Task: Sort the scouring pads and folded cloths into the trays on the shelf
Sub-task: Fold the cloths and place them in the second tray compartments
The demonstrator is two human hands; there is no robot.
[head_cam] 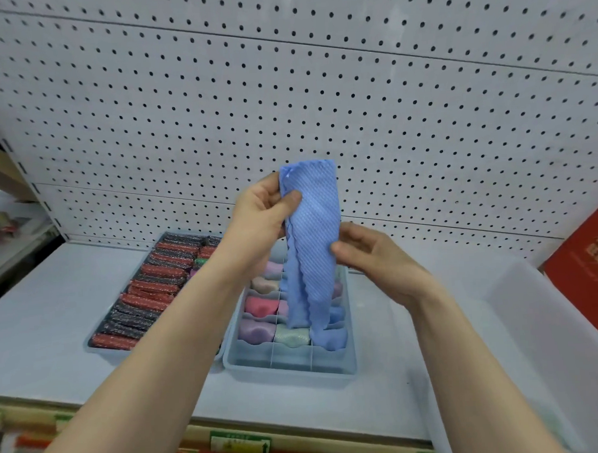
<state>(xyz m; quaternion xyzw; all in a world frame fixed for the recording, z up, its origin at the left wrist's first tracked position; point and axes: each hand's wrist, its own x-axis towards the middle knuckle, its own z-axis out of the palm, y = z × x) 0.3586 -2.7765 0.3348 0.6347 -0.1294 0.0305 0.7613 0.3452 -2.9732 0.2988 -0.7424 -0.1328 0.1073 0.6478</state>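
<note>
Head view: the blue cloth (311, 243) hangs upright as a long folded strip directly above the divided tray (290, 367), its lower end dipping toward the tray's right-hand column. The left hand (261, 216) pinches the cloth's top corner, thumb in front and fingers curled behind; the right hand (370, 254) pinches the cloth's right edge about halfway down, thumb pressed on the front. Rolled pastel cloths (259, 330) already fill most compartments below; the tray's nearest row looks empty. Left of the divided tray and touching it sits the tray of scouring pads (146, 294).

The likely trouble is the fold: the strip is loose and scalloped along its left edge, so it could splay open when lowered, drape over a divider, or snag and lift a neighbouring roll.
</note>
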